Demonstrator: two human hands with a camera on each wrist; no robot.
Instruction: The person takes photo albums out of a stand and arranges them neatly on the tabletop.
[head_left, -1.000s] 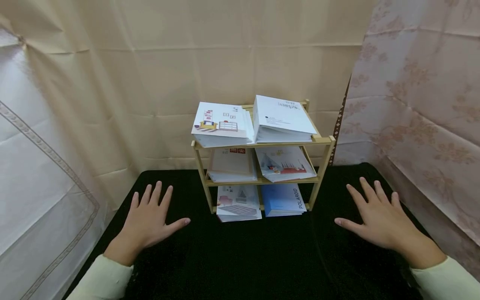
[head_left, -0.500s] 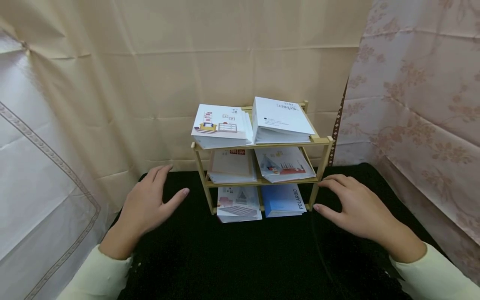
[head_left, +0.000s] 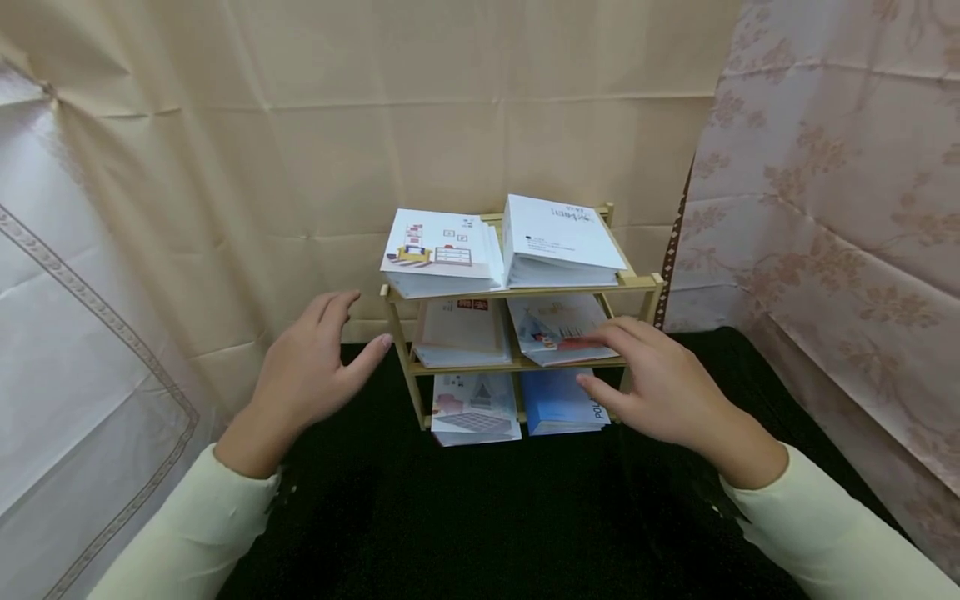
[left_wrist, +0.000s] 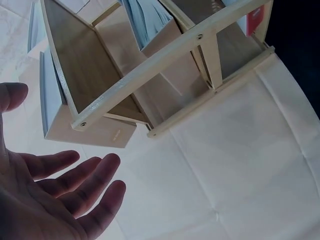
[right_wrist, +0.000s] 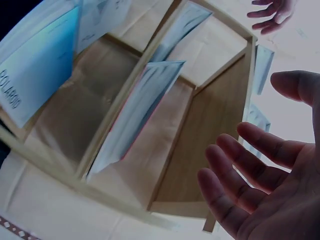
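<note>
A small three-tier wooden rack stands on the dark cloth, with two albums or binders on each tier. My left hand hovers left of the rack, thumb apart from loosely bent fingers, holding nothing. In the left wrist view its fingers stay apart from the rack's side and an overhanging album. My right hand is in front of the rack's right side, also holding nothing. It partly covers the middle-tier illustrated album and the blue POLAROID album. On top lie a house-picture album and a thick white binder.
Lower left in the rack is an album with a grid picture; a beige-covered one lies above it. A beige curtain hangs close behind. White cloth and floral cloth flank the dark tabletop cloth.
Both hands have moved inward toward the rack, the right one farther, and their spread fingers have drawn together and bent slightly. The rack and albums have stayed in place.
</note>
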